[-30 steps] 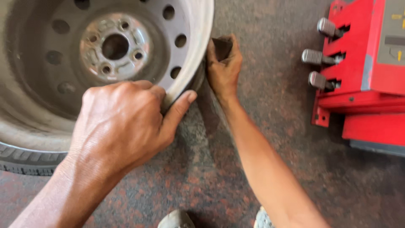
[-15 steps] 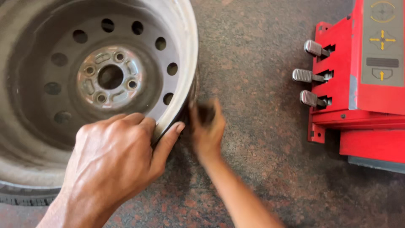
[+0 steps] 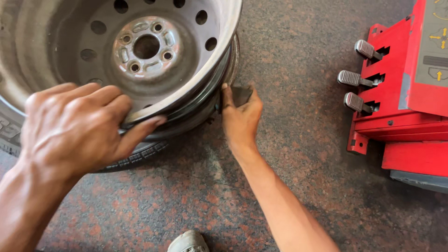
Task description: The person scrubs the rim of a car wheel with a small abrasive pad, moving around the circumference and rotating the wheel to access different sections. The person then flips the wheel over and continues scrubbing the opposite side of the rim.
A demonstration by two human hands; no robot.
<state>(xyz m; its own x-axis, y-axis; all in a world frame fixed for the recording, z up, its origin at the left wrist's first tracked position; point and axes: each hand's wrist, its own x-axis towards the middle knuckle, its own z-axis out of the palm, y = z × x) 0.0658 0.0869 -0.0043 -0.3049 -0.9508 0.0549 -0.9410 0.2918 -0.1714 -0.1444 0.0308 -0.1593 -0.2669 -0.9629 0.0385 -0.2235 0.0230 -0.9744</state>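
Note:
A grey steel wheel rim (image 3: 140, 51) with round holes and a bolt hub lies tilted on the floor, a black tyre (image 3: 135, 156) showing under its lower edge. My left hand (image 3: 79, 126) grips the near edge of the rim, thumb pointing right. My right hand (image 3: 240, 114) presses a small dark flat piece (image 3: 241, 94) against the rim's right edge, fingers closed on it. What the piece is cannot be told.
A red machine (image 3: 406, 93) with three grey foot pedals (image 3: 354, 79) stands at the right. The floor (image 3: 289, 42) is speckled reddish stone. The toe of a shoe (image 3: 189, 241) shows at the bottom edge.
The wheel has shifted and tilted in view. My right hand slid down along the rim's right edge with the dark piece. My left hand stayed on the rim's near edge.

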